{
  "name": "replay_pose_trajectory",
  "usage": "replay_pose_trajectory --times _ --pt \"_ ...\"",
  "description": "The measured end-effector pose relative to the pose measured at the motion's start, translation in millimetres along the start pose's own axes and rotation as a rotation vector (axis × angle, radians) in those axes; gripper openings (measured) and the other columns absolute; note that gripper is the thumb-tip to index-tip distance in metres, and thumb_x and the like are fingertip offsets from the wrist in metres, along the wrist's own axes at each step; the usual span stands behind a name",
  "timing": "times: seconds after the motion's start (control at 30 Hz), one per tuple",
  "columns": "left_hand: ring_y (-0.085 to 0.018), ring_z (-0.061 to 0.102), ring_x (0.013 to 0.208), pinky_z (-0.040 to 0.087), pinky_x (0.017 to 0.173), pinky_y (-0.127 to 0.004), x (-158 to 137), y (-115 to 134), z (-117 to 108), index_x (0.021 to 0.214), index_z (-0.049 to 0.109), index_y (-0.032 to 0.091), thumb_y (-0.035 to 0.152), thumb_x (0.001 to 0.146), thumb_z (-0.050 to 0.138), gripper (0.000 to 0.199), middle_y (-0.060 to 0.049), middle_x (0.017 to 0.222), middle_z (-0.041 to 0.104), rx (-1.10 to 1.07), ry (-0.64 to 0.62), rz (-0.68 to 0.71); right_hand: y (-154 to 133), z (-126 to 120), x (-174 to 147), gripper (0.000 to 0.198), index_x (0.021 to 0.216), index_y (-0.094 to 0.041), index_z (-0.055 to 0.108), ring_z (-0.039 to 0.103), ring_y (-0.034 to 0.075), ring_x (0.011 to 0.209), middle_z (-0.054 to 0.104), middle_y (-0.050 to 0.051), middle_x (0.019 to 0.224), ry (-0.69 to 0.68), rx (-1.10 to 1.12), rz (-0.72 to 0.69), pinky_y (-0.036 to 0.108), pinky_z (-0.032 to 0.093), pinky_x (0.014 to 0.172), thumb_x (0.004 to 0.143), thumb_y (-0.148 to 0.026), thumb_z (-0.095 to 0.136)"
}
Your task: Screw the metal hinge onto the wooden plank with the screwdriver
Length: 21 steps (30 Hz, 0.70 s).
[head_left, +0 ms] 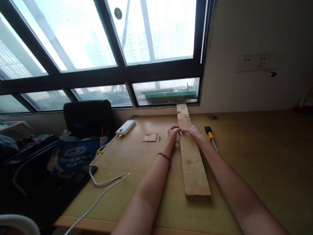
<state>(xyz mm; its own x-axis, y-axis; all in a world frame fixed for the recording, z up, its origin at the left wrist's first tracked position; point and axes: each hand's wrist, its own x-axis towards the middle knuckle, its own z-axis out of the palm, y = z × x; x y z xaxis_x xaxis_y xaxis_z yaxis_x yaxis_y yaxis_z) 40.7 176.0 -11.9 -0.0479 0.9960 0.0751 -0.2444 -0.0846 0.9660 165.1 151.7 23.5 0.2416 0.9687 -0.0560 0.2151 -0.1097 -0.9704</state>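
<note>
A long wooden board (pixel 193 163) lies on the table, running from near me back to the window. Over its left edge, my left hand (pixel 173 133) pinches a small shiny metal piece (pixel 180 131), too small to name exactly. My right hand (pixel 192 131) rests above the board with its fingertips closed at the same piece. To the left lie a few screws (pixel 159 139) beside a small flat wooden piece (pixel 150 137). A screwdriver (pixel 209 132) with a yellow and black handle lies right of the board, its shaft partly near my right forearm.
The wooden table (pixel 264 156) meets a wall with sockets (pixel 254 62) and a black-framed window (pixel 161 70). A white power bank (pixel 125 127) with a white cable (pixel 107 181) lies at the left edge. Beyond stand a black chair (pixel 88 114) and a blue bag (pixel 73 155).
</note>
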Motion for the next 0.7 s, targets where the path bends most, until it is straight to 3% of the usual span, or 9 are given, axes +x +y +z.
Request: replay_pose_trajectory --times 0.27,0.7 --pt "-0.01 0.053 0.071 0.04 0.069 -0.022 9 -12 -4 0.066 0.065 0.015 0.02 0.051 0.074 0.018 -0.001 0.075 0.06 -0.204 -0.114 0.035 2 0 2 0.042 0.083 -0.01 0.068 0.064 0.024 0.082 0.07 0.006 0.076 -0.012 0.029 -0.016 0.024 0.05 0.062 0.044 -0.02 0.078" --pt "-0.012 0.055 0.079 0.039 0.075 -0.025 10 -12 -2 0.075 0.069 0.014 0.022 0.052 0.077 0.025 -0.005 0.087 0.062 -0.292 -0.084 0.084 -4 1 -6 0.038 0.082 -0.011 0.068 0.063 0.024 0.082 0.07 0.006 0.077 0.013 0.076 -0.014 0.027 0.051 0.066 0.045 -0.013 0.077"
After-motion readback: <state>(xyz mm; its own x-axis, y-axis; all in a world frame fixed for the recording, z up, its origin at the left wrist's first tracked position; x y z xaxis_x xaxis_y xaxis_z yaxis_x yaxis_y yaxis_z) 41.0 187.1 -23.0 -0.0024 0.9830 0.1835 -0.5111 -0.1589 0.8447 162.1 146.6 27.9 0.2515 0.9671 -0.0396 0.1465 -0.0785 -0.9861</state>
